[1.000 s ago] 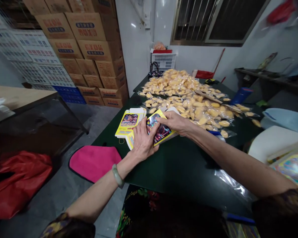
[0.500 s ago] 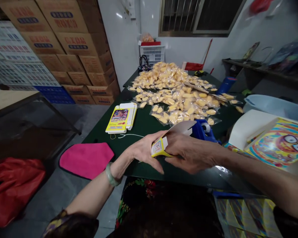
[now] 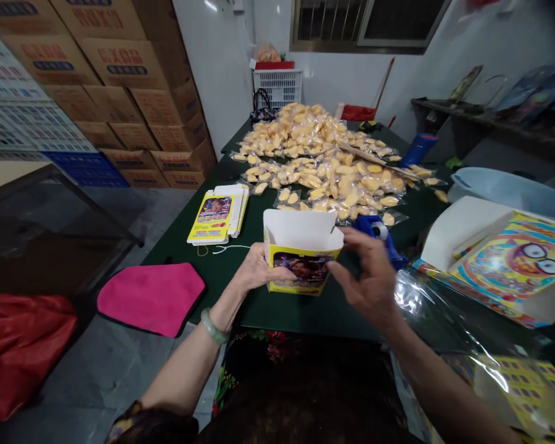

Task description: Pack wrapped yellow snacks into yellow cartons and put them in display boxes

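Observation:
A yellow printed carton (image 3: 300, 271) stands upright over the near part of the table, its white top flap raised and its mouth open toward me. My left hand (image 3: 259, 268) grips its left side, thumb across the front panel and the other fingers hidden behind. At the right edge of the carton is my right hand (image 3: 367, 271), slightly blurred, thumb and fingers apart with the tips close to or touching the corner. Flattened yellow cartons (image 3: 218, 214) lie to the left. Behind the carton spreads a heap of clear-wrapped yellow pieces (image 3: 314, 142).
A blue tape dispenser (image 3: 380, 237) sits just beyond my right hand. Farther right are a colourful open box (image 3: 513, 259) and a light-blue basin (image 3: 513, 191). A pink cloth item (image 3: 150, 299) lies at the left table edge. Brown cardboard boxes (image 3: 120, 61) are stacked at the back left.
The carton, earlier narrow and mostly covered by both hands, now stands opened out with its printed front toward me. My right hand has moved to its right edge, fingers spread.

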Demonstrator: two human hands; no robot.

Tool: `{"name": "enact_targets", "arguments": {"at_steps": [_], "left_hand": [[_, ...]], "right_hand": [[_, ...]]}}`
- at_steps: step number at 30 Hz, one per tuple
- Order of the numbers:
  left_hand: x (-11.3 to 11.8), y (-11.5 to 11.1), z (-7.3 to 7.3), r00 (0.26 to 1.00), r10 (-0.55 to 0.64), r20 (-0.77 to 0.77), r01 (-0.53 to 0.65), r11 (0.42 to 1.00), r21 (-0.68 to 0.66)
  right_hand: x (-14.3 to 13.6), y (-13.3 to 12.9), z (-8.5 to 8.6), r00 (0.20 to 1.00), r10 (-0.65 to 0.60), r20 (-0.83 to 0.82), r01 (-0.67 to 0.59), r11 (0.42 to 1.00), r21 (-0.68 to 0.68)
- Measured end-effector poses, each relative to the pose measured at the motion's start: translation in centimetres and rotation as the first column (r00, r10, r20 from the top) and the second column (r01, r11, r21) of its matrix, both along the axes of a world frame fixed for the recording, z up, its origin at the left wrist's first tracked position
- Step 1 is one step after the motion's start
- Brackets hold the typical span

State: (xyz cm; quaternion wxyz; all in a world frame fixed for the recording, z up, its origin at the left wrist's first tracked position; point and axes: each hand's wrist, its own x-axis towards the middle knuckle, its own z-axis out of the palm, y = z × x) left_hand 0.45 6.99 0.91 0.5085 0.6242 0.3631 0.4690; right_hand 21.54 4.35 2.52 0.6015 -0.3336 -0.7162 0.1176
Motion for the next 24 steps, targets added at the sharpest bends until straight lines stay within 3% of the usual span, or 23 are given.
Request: {"name": "enact_targets", "arguments": {"at_steps": [2, 4, 6, 8, 12, 15, 17, 20, 24], "left_hand": [[0.1, -0.6, -0.8, 0.999, 0.027, -0.038, -0.028, 0.999, -0.019], [0.6, -1.3, -1.6, 0.982, 0.173, -0.079, -0.170, 0.984, 0.050], [1.1, -1.7, -2.4, 0.936, 0.345, -0.068, -0.332, 0.931, 0.155], [1.4, -2.0, -3.3, 0.905, 0.424, -0.032, -0.405, 0.883, 0.237], [0.8, -2.3, -4.5, 0.871, 0.471, -0.141, -0.369, 0.815, 0.447], [0.0, -2.5, -4.1, 0.851, 0.500, -0.161, -0.307, 0.722, 0.619], [-0.1, -2.9, -3.3, 0.869, 0.491, -0.060, -0.320, 0.651, 0.688], [0.4, -3.8, -2.3, 0.847, 0.518, 0.119, -0.462, 0.608, 0.645], [1.6, -4.6, -1.6, 0.775, 0.567, 0.280, -0.630, 0.661, 0.407]], "right_hand": [[-1.2, 0.5, -2.6, 0.992, 0.083, -0.096, -0.095, 0.988, -0.124], [-2.3, 1.0, -4.4, 0.981, 0.070, -0.181, -0.095, 0.986, -0.136], [-2.8, 1.4, -5.1, 0.980, 0.034, -0.197, -0.052, 0.995, -0.089], [-2.4, 1.7, -4.9, 0.992, 0.017, -0.127, -0.022, 0.999, -0.041], [-0.9, 1.8, -3.9, 0.994, 0.044, 0.097, -0.049, 0.998, 0.045], [-0.8, 1.4, -3.2, 0.986, 0.085, 0.142, -0.091, 0.995, 0.033], [-1.3, 0.8, -2.7, 0.989, 0.096, 0.115, -0.097, 0.995, 0.002], [-2.2, -0.2, -1.9, 0.995, 0.098, 0.019, -0.095, 0.989, -0.113], [-2.2, -0.9, -0.6, 0.971, 0.148, -0.187, -0.205, 0.920, -0.335]]}}
